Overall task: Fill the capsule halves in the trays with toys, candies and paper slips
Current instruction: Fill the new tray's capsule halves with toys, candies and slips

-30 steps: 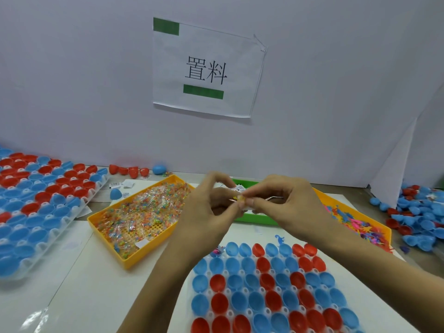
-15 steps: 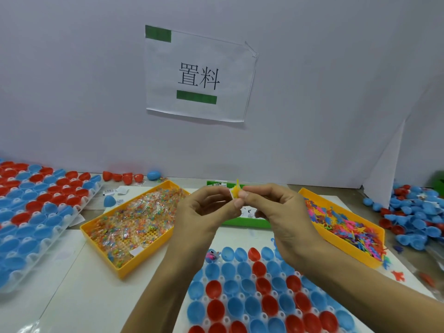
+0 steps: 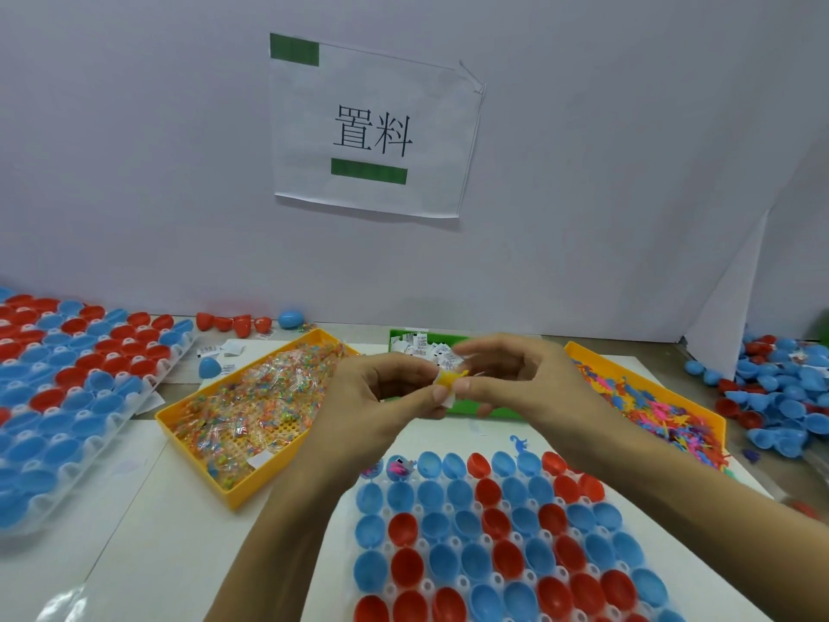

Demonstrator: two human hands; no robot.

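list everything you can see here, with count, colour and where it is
capsule tray: one, clear, near centre, red and blue halves
second capsule tray: one, clear, far left, red and blue halves
candy tray: one, yellow, left of centre
toy tray: one, yellow, right
paper slip tray: one, green, behind the hands
loose capsule halves: many, blue and red, far right
sign: one, white, on the wall
yellow toy: one, pinched with a white slip
left hand: one, pinching
right hand: one, pinching

Left hand (image 3: 377, 392) and right hand (image 3: 516, 379) raised together, fingers seemingly pinched, thumbs touching.
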